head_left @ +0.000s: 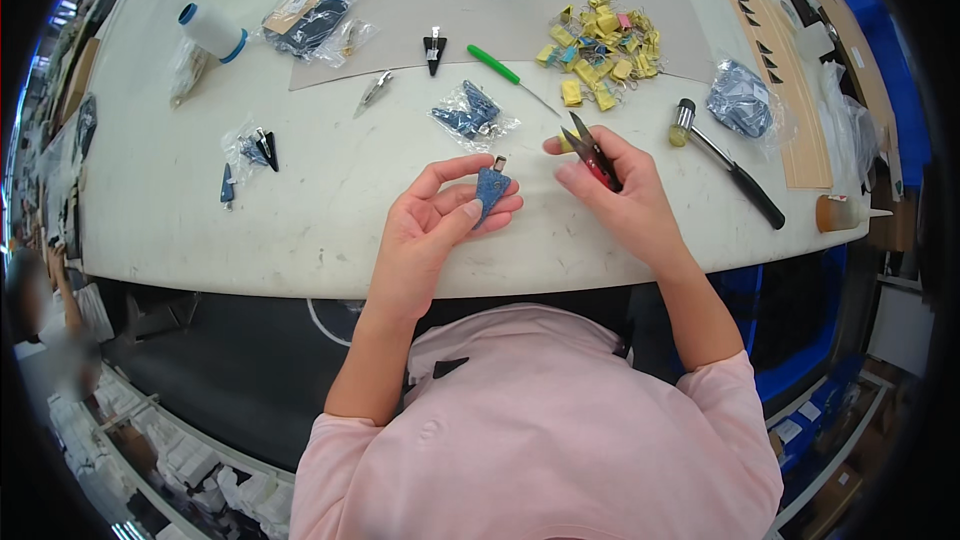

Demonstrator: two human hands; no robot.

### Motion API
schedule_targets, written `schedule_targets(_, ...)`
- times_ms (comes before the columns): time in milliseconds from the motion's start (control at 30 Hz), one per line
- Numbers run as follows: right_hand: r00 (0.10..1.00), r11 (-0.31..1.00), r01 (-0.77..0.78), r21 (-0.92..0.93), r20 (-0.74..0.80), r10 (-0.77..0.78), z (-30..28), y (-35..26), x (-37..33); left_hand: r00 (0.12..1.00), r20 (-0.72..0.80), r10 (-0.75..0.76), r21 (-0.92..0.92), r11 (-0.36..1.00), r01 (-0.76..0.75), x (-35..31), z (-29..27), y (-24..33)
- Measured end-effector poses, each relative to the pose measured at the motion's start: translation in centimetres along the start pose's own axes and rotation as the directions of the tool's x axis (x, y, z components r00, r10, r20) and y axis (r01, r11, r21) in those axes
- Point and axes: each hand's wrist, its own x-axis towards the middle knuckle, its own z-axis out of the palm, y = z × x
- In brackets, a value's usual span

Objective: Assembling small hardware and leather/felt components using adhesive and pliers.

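Observation:
My left hand (428,225) pinches a hair clip covered in blue denim (490,193), triangular, its metal end pointing up. In my right hand (627,185) is a pair of thread snips (597,152) with dark blades and a red part, the blades pointing up and left. Something yellow shows at the right fingertips; what it is I cannot make out. Just beyond my hands lie a clear bag with blue denim pieces (468,112) and a green-handled awl (494,64). A black triangular clip (434,51) and a bare metal clip (374,93) rest farther left.
A heap of yellow binder clips (605,45) lies beyond my right hand. To the right are a hammer (730,162), a bagged blue bundle (742,100), a board with black triangles (765,60) and a glue bottle (845,213). A thread cone (213,33) stands at the far left.

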Motion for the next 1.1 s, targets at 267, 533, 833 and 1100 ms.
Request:
schedule_targets(267, 0.978, 0.955, -0.128, 0.267, 0.192, 0.077, 1.8, -1.4, 1.2, 0.987, 0.142, -0.078, -0.051, 0.995, 0.086, 0.0, 0.2, -0.1)
schedule_targets(533, 0.966, 0.960, -0.117, 0.256, 0.254, 0.050, 0.9, -1.2, 1.6, 0.979, 0.095, -0.183, -0.201, 0.959, 0.198, 0.1, 1.9, -1.5)
schedule_targets(833, 0.996, 0.903, -0.093, -0.419, -0.048, 0.080, -2.3, -2.1, -0.1, 0.996, -0.083, 0.032, 0.094, 0.995, -0.024, 0.7, 2.2, -1.0)
schedule_targets(1100, 0.913, 0.836, 0.359, -0.415, -0.030, -0.407, -1.2, -1.3, -2.4, 0.989, -0.131, 0.070, 0.028, 0.997, -0.067, 0.7, 1.5, -2.0)
